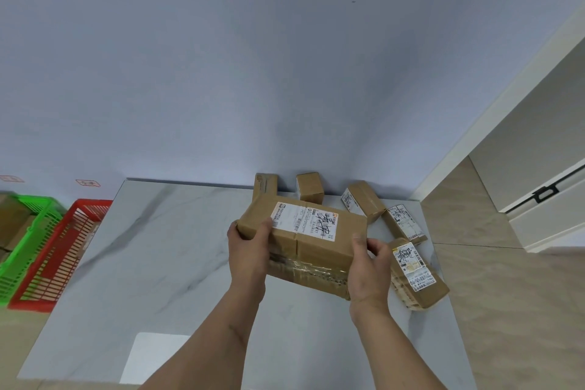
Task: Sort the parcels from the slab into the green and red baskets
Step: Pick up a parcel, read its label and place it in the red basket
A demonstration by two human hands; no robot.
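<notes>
Both hands hold one large brown parcel [302, 239] above the right part of the marble slab [164, 250]: the left hand [248, 258] curls round its left end, thumb on top, and the right hand [370, 269] grips its right end. A white label faces up. Smaller parcels lie behind and to the right, one [413, 275] just beside the right hand. Far left, beside the slab, stand the red basket [55, 258] and the green basket [22, 247].

A large brown parcel [304, 241], white label up, is held over the marble slab [164, 247] between both hands.
</notes>
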